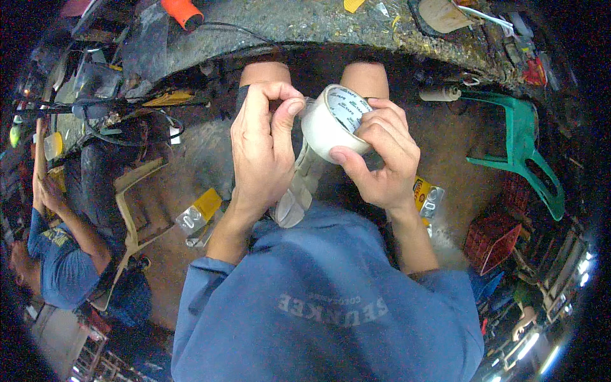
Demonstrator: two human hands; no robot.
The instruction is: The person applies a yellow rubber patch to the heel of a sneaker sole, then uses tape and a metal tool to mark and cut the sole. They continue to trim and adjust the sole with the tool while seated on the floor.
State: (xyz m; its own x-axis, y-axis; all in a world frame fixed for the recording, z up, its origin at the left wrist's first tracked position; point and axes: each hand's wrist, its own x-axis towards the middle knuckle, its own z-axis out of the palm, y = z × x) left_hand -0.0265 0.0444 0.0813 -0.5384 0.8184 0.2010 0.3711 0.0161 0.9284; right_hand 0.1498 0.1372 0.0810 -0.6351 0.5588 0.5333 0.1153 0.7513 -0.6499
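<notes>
A wide roll of pale tape (318, 130) with a printed core is tilted in my right hand (388, 153), whose fingers curl over its rim, thumb at the near edge. My left hand (261, 146) is closed beside the roll, thumb bent toward its edge; what its fingertips pinch is partly hidden, perhaps the tape's end. A grey, glossy, segmented piece (293, 198) lies below the roll between my hands and torso, partly behind my left hand; I cannot tell what it is. Both hands are over my lap, short of the bare knees.
A stained worktop (229, 19) with an orange tool (183, 14) spans the front. A co-worker (67, 267) works at left beside a beige chair (130, 216). Right are a green chair (534, 172), red crate (490, 242) and pale spool (439, 93). Yellow-and-clear packages (207, 207) sit low beside me.
</notes>
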